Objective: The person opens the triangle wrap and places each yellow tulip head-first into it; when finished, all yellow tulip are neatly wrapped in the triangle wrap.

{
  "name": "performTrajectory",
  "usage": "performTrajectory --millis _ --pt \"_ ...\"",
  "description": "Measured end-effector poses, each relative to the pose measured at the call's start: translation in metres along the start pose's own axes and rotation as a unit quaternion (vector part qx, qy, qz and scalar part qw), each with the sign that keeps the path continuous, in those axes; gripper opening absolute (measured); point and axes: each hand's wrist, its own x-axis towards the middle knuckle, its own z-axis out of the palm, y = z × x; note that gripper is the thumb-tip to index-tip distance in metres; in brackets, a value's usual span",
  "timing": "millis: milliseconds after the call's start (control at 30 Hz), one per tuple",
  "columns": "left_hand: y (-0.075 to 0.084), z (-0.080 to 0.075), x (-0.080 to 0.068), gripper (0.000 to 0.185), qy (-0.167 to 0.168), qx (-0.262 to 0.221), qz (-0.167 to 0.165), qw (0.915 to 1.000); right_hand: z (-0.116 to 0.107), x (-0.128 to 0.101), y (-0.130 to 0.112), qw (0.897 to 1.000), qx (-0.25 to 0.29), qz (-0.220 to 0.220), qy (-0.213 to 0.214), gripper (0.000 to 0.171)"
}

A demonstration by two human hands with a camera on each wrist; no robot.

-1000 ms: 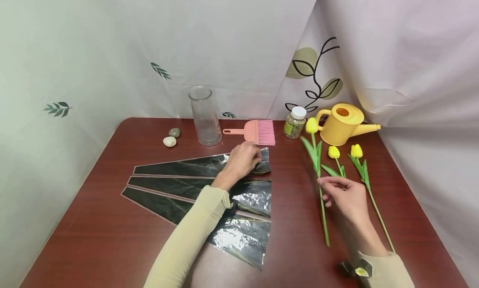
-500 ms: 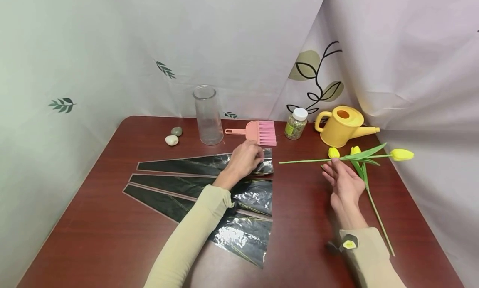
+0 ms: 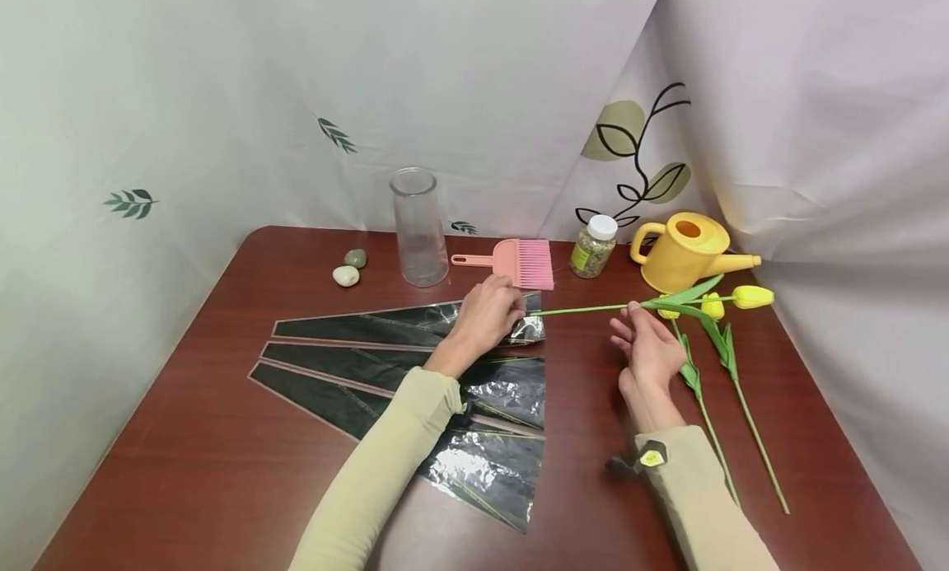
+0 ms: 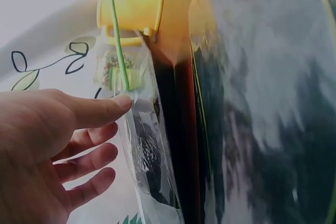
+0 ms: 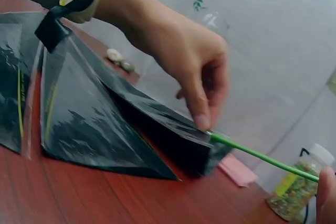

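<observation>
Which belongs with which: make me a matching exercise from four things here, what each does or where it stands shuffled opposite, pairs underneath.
1. Left hand
2. Right hand
3. Clear vase
4. Yellow watering can

A. Stands between two stones and a pink brush
B. Holds a tulip just below its leaves
C. Stands right of the white-capped jar
D. Pinches the uppermost black sleeve

Pairs: 1-D, 2-B, 3-A, 4-C

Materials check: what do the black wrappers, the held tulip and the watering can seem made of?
Black wrappers: apparently thin, glossy plastic film, given the creases and glare.
Held tulip: likely artificial, its yellow and green smooth and even; foam, latex or plastic stays open.
Watering can: probably moulded plastic, smooth with soft sheen, evenly yellow outside.
</observation>
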Motion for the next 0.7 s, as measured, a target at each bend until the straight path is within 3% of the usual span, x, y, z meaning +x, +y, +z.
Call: performTrajectory --millis 233,533,700 --pt "0.001 -0.001 0.002 0.005 -0.003 -0.014 0.001 0.9999 -0.011 0.009 -0.012 1.000 0.010 -0.008 0.017 0.030" --pt "0.003 0.000 0.004 0.005 0.003 -0.020 -0.004 0.9998 0.013 -0.016 0.032 0.998 -0.054 0.013 -0.033 0.025" --pt "0.003 -0.002 0.004 0.004 0.007 -0.026 -0.010 0.9996 0.029 -0.035 0.051 0.994 -0.096 0.043 -0.031 0.023"
